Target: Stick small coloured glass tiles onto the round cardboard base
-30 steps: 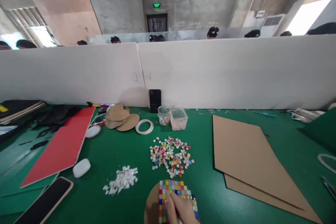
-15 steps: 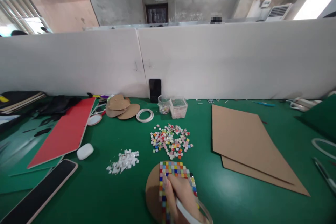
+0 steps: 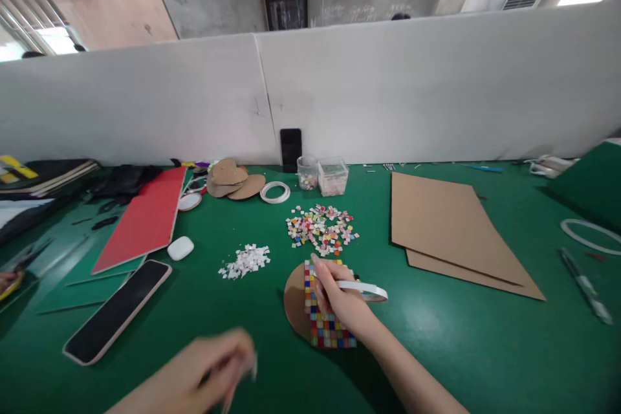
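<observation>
My right hand (image 3: 339, 294) rests on a round cardboard disc (image 3: 294, 297) partly covered with a grid of small coloured tiles (image 3: 326, 330). Its fingers press on the tiles, and a white tape ring (image 3: 365, 290) hangs around them. My left hand (image 3: 213, 369) is low at the front, blurred by motion, with fingers curled; what it holds, if anything, is unclear. A heap of loose coloured tiles (image 3: 321, 237) lies just beyond the disc. A pile of white paper scraps (image 3: 245, 261) lies to its left.
Two brown cardboard sheets (image 3: 451, 226) lie at the right. A phone (image 3: 118, 310), a white case (image 3: 180, 248) and a red board (image 3: 143, 221) lie at the left. Two clear tubs (image 3: 323, 174), a tape roll (image 3: 274, 192) and cardboard cut-outs (image 3: 233, 181) sit by the white partition (image 3: 388, 90).
The view has tilted down, so the disc and my right forearm show more fully. My left hand has come into view at the front. The right hand still presses the tiles.
</observation>
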A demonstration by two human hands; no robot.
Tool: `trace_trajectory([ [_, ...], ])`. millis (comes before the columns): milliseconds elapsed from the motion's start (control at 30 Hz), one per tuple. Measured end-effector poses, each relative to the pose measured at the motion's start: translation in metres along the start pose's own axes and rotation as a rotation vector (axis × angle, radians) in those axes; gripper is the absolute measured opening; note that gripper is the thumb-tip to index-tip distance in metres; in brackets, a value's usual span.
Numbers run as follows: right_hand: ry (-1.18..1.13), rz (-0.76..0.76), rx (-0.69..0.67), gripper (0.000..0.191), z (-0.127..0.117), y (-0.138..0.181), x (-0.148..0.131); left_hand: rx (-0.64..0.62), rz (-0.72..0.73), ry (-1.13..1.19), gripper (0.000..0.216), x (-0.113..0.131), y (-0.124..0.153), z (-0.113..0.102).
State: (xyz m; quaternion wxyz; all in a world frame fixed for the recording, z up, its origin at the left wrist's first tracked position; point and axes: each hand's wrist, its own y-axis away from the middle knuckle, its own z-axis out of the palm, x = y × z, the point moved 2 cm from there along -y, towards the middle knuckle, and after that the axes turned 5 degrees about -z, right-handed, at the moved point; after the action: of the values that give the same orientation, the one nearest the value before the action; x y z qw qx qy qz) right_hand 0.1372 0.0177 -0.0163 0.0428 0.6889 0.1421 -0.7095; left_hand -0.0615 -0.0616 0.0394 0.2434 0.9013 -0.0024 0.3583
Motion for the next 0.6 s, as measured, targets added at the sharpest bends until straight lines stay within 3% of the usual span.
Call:
trace_trajectory([
  [100,-0.091,0.031,0.039,0.046,-0.002,0.0,0.003,0.16,0.194,-0.052,0.035,0.041,-0.05,-0.003],
  [233,-0.156,0.047,0.082,0.045,-0.009,-0.003,0.005,0.29,0.473,-0.194,0.028,0.073,-0.102,0.021],
  [367,-0.369,0.174,-0.058,0.048,-0.009,-0.004,0.006,0.265,0.507,-0.131,0.033,0.064,-0.115,0.039],
  [467,-0.535,0.247,-0.176,0.047,-0.004,-0.002,0.008,0.224,0.521,-0.067,0.036,0.053,-0.11,0.038],
  [600,-0.603,0.276,-0.234,0.049,-0.001,0.0,0.009,0.185,0.5,0.104,0.034,0.047,-0.105,0.032],
])
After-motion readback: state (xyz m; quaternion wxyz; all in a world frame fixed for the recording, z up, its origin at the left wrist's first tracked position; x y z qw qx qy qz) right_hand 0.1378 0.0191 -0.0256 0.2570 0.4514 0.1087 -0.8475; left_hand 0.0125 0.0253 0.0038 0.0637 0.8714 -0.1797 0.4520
